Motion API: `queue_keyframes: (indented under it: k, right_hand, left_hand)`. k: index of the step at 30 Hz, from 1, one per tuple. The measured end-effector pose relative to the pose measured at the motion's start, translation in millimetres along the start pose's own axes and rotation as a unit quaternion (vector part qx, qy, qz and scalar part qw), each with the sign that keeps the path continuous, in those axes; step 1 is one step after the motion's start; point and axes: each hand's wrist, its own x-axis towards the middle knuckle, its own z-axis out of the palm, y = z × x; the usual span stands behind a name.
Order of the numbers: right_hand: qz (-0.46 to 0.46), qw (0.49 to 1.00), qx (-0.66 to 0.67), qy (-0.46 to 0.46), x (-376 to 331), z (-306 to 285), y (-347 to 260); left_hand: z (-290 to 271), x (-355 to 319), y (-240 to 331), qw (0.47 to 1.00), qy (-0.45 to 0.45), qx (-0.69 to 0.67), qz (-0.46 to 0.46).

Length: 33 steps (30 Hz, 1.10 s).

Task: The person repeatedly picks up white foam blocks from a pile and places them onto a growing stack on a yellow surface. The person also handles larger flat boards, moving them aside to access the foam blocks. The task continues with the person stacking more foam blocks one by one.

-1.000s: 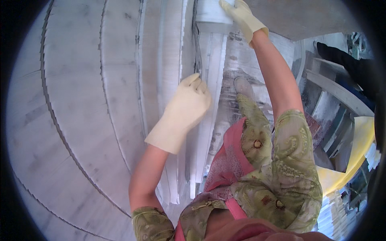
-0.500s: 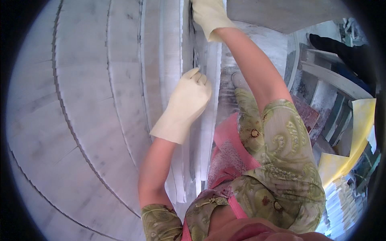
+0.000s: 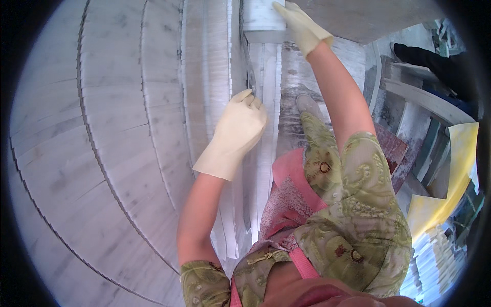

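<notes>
Both my hands wear cream rubber gloves. My left hand (image 3: 240, 120) is closed, fingers curled and thumb pressed in, over the narrow gap between long pale strips (image 3: 263, 123). Whatever it pinches, if anything, is hidden under the fingers. Farther forward, my right hand (image 3: 304, 30) is at the right edge of a white block (image 3: 263, 20), with one fingertip extended over its top and the fingers apart. The block's far end runs out of view at the top. Rows of grey-white slabs (image 3: 117, 133) spread to my left.
A large grey slab (image 3: 353, 18) lies at the far right. Wooden framing (image 3: 424, 100) and yellow sheeting (image 3: 445, 184) are on the right, with stacked pale strips (image 3: 434, 266) below. Another person's dark-clad leg (image 3: 434, 64) reaches in at the right. My shoe (image 3: 307, 105) shows beside the strips.
My right hand has moved to the right, and the white block now shows beside it. My left hand has stayed almost in place.
</notes>
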Motion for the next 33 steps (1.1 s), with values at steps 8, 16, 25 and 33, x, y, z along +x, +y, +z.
queue_keyframes:
  k: [8,16,25,33]
  right_hand:
    - [-0.002,0.997,-0.075,-0.003,55,22,43]
    - [-0.169,0.955,-0.239,-0.043,34,9,12]
    - [-0.277,0.778,-0.563,0.030,18,74,-38]
    - [-0.357,0.716,-0.590,-0.109,57,59,-36]
  left_hand:
    - [-3,0,0,1.000,-0.013,0.017,-0.016]
    - [-8,0,-3,1.000,-0.014,-0.001,0.002]
    - [-2,-2,-6,1.000,-0.003,0.001,-0.007]
    - [-6,-2,-5,0.998,-0.019,0.055,-0.009]
